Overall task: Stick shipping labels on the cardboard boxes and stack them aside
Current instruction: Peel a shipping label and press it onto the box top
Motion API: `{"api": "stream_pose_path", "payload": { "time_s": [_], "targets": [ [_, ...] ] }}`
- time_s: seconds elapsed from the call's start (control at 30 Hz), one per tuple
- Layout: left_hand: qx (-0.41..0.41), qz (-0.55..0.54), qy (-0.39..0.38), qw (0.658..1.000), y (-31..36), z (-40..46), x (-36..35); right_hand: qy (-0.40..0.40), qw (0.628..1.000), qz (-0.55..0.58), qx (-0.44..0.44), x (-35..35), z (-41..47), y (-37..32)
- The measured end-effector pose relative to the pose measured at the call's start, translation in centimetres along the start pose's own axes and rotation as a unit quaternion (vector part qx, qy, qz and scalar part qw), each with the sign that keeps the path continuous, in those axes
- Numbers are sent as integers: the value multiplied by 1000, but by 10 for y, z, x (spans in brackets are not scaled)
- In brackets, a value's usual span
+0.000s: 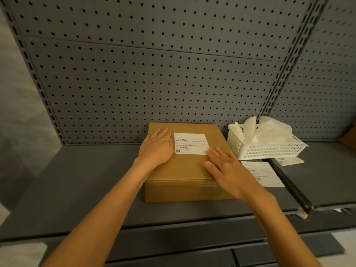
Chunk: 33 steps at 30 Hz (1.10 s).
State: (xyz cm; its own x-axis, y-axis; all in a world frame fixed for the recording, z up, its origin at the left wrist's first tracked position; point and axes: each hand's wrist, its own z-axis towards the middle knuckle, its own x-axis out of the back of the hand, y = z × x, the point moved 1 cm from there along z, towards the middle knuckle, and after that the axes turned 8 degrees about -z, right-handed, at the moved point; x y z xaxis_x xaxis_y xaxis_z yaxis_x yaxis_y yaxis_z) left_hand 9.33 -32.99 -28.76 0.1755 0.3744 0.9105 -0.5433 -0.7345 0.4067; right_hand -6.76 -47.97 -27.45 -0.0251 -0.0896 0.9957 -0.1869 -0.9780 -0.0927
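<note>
Brown cardboard box (185, 170), white rectangular label (190, 143), flat hands

Left hand (157, 146), right hand (227, 170) flat on cardboard box (181, 170), flanking shipping label (190, 143).

A dark grey metal shelf (77, 189) backed by a perforated pegboard panel (154, 74) carries everything. A flat cardboard box (185, 170) lies on it near the middle. Just right of the box stands a white plastic mesh basket (269, 149), and in front of the basket lies a loose sheet of shipping labels (264, 174). A smaller label slip (289, 161) pokes out from under the basket.
</note>
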Motion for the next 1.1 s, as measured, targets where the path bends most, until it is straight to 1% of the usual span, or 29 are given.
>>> {"api": "stream_pose_path", "payload": {
  "time_s": [0.07, 0.13, 0.23, 0.33, 0.47, 0.6, 0.7, 0.77, 0.9, 1.03, 1.1],
  "targets": [
    [-2, 3, -3, 1000, 0, 0, 0, 20, 999, -41, -5, -1, 2, -13],
    [-6, 6, -3, 1000, 0, 0, 0, 37, 998, -52, -5, -2, 4, -25],
    [-10, 12, -2, 1000, 0, 1, -1, 46, 998, -30, 6, -3, 8, -41],
    [-9, 17, -4, 1000, -1, 3, 0, 51, 998, -2, 35, -7, 14, -60],
    [-11, 13, -4, 1000, -1, 1, 0, 44, 996, 14, 75, -10, 21, -75],
    [-11, 3, -2, 1000, -3, 1, 1, 22, 995, 7, 98, -6, 20, -66],
    [-11, -4, -3, 1000, -5, 0, 2, 7, 996, 20, 81, 2, 14, -45],
    [-12, -11, -5, 1000, -5, 0, 2, 13, 998, 12, 63, 5, 8, -22],
    [-19, -7, -1, 1000, -6, 1, 0, 22, 1000, 14, -4, 6, -7, 19],
    [-20, 6, -1, 1000, -4, 0, -1, 31, 999, -13, -32, 8, 3, 17],
    [-20, 7, -2, 1000, -3, 0, 0, 47, 998, -35, -12, 12, 22, 2]
  ]
}}
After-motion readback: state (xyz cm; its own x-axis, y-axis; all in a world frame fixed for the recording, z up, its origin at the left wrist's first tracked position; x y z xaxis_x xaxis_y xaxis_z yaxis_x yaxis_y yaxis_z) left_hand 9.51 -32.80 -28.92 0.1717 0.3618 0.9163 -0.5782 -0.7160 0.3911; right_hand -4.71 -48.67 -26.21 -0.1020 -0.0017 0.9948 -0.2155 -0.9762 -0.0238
